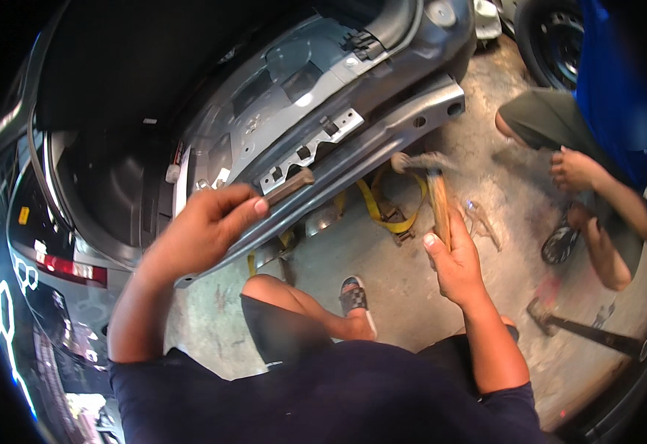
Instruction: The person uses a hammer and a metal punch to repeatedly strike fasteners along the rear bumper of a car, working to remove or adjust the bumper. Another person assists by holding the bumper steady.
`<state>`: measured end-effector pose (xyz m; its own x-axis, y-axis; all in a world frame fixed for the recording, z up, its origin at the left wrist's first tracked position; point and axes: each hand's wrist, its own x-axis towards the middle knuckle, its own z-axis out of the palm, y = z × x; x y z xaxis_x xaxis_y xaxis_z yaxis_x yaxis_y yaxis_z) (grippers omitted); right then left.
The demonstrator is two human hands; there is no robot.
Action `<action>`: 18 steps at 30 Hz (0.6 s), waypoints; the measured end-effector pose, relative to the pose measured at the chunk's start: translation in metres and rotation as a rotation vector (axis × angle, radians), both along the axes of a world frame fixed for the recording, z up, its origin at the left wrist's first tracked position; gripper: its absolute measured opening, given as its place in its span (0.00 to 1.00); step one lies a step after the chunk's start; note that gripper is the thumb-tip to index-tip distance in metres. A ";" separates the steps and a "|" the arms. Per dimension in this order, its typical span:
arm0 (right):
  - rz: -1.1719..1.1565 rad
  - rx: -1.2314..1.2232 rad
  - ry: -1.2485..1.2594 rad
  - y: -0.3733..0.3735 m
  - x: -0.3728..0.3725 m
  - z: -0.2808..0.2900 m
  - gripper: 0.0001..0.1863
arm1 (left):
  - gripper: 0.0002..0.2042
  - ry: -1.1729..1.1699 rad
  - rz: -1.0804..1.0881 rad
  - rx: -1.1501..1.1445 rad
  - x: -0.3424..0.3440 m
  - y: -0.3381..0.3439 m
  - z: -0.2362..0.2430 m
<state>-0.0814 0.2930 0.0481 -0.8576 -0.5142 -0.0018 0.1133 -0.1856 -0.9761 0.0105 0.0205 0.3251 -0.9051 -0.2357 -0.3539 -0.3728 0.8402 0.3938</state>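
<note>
A car's rear body opening [286,96] fills the top of the view, with a silver metal crossmember [383,129] running along its edge. My left hand [209,226] is closed around a short flat-sided metal bar, perhaps a chisel [290,186], whose far end lies over the bracketed panel edge. In my right hand [458,266] is a hammer [440,203], gripped by its wooden handle. The hammer's head is raised to the right of the chisel, apart from it, and partly smeared by motion.
Yellow strap [371,203] with a ratchet buckle lies on the concrete floor below the crossmember. A sledgehammer [582,333] rests at lower right. Another person in blue [619,111] crouches at right, near a wheel [553,44]. A red tail light [75,271] sits at left.
</note>
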 end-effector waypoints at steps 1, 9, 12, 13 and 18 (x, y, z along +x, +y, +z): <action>0.000 0.038 0.020 0.003 -0.002 0.000 0.24 | 0.18 0.056 0.261 0.150 0.020 0.005 -0.010; -0.022 0.015 -0.224 0.012 -0.004 0.014 0.20 | 0.19 1.041 -0.051 0.627 0.000 -0.011 0.086; -0.029 -0.070 -0.255 0.002 0.006 0.018 0.20 | 0.15 1.470 -0.197 0.675 -0.012 -0.024 0.123; -0.016 -0.081 -0.264 0.000 0.007 0.021 0.20 | 0.13 1.476 -0.182 0.735 -0.020 -0.041 0.121; -0.003 -0.093 -0.242 0.015 0.012 0.031 0.20 | 0.11 1.901 0.132 0.656 -0.086 -0.008 0.030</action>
<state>-0.0693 0.3079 0.0795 -0.8394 -0.5194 -0.1602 0.3411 -0.2740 -0.8992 -0.0755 0.0129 0.3552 -0.1498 -0.5766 0.8032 0.7704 0.4412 0.4603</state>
